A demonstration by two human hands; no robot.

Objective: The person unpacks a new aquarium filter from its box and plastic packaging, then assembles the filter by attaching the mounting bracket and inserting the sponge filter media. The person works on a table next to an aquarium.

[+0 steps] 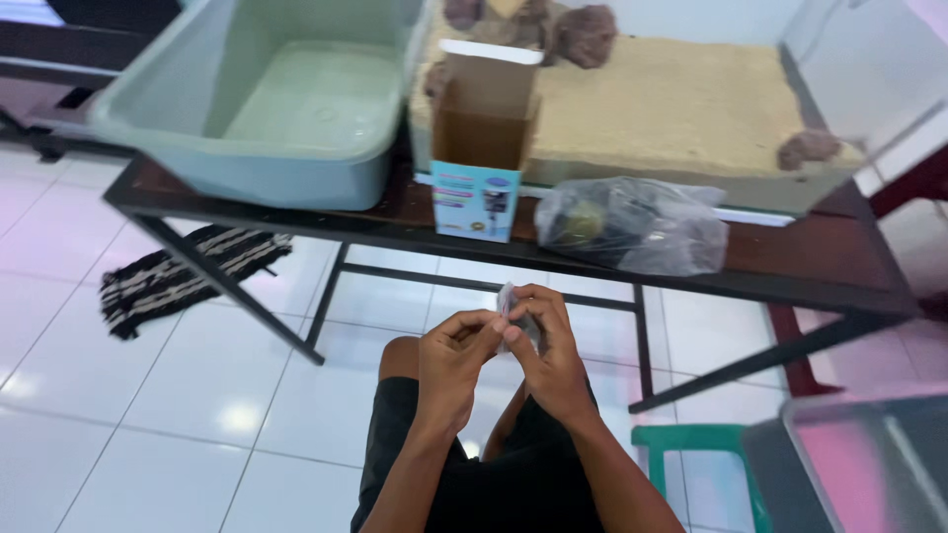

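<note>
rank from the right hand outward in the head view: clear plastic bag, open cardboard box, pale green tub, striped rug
From the right hand:
1. Clear plastic bag, on the table just above the hand.
2. Open cardboard box, on the table, up and left.
3. Pale green tub and striped rug, both far left: too close to call.

A dark worktop on a black metal frame is seen across the upper part of the view, and a pale green plastic tub is set on its left end. Beside the tub an opened cardboard box with a blue printed front is stood upright, and just to its right a clear plastic bag with dark contents is laid near the front edge, while a long tan block with brownish lumps on it is placed behind them. Below, a white tiled floor is shown, on which a black-and-white striped mat is spread under the left end of the worktop.
</note>
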